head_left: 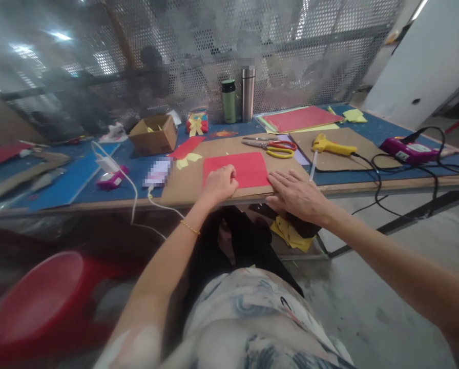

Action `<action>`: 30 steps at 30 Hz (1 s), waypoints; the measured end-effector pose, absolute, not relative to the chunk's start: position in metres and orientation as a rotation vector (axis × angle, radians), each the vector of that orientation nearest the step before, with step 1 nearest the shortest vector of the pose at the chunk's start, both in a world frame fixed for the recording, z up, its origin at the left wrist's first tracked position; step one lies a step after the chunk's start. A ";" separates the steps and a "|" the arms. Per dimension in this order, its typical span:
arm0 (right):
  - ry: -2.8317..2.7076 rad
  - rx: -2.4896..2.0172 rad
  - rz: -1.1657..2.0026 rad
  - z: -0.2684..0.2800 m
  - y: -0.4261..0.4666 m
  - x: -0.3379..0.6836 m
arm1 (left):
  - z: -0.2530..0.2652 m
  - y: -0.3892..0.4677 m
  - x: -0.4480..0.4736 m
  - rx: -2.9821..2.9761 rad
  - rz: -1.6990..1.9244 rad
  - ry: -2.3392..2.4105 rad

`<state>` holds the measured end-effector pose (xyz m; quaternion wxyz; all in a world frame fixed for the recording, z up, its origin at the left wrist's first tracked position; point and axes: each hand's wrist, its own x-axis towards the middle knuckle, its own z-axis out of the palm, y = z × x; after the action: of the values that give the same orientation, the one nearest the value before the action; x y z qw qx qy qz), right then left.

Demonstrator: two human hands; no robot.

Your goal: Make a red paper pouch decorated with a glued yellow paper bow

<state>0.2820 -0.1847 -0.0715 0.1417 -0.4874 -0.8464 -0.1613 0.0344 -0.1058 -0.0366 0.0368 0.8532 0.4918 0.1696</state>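
A red sheet of paper lies flat on a brown cardboard sheet at the table's front edge. My left hand rests on the sheet's near left part with its fingers curled in; what is under or inside them is hidden. At the near right corner of the paper, my right hand lies flat with fingers stretched out, the tips touching its edge. Just behind the paper are red-handled scissors and yellow-handled scissors.
A yellow glue gun lies on a cardboard pad to the right, its cord running to a purple box. Behind stand a green flask, a steel flask and an open carton. A red stool stands lower left.
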 end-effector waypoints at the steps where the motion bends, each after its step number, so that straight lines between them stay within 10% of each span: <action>1: -2.433 -1.443 -0.499 -0.068 -0.186 0.284 | -0.036 -0.107 0.035 2.624 0.508 1.517; 30: -2.355 -1.310 -0.437 -0.092 -0.187 0.248 | -0.088 -0.163 -0.024 2.810 0.774 1.682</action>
<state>0.2477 -0.1873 -0.0917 0.2044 -0.4696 -0.8445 -0.1567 -0.0240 -0.1629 -0.0880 -0.1114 0.8298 0.4967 0.2287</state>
